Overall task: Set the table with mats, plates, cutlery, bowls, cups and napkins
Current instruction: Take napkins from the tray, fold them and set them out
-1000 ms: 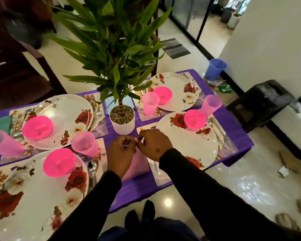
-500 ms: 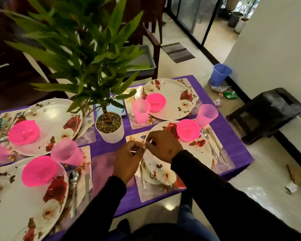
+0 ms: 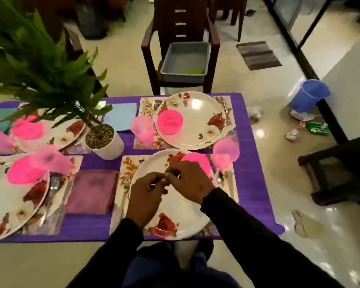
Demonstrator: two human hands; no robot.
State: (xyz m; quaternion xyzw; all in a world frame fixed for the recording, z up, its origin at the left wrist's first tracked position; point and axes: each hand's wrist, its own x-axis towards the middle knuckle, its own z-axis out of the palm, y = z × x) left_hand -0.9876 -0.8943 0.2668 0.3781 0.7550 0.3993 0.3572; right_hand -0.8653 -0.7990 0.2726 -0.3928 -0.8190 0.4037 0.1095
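Your left hand [image 3: 146,196] and right hand [image 3: 190,185] meet fingertip to fingertip above the near floral plate [image 3: 181,213], fingers curled; whether they pinch anything, you cannot tell.

Bystanders around a purple-clothed table

Potted plant [image 3: 100,140] in a white pot, standing on the purple tablecloth [image 3: 252,183]. Beyond the far edge, a dark wooden chair [image 3: 181,28] bearing a grey tub [image 3: 185,61] on its seat. At right on the glossy floor: blue bucket [image 3: 309,94], green packet [image 3: 318,128], crumpled paper scraps [image 3: 292,134], a striped doormat [image 3: 258,55] and a dark low stool [image 3: 341,171].
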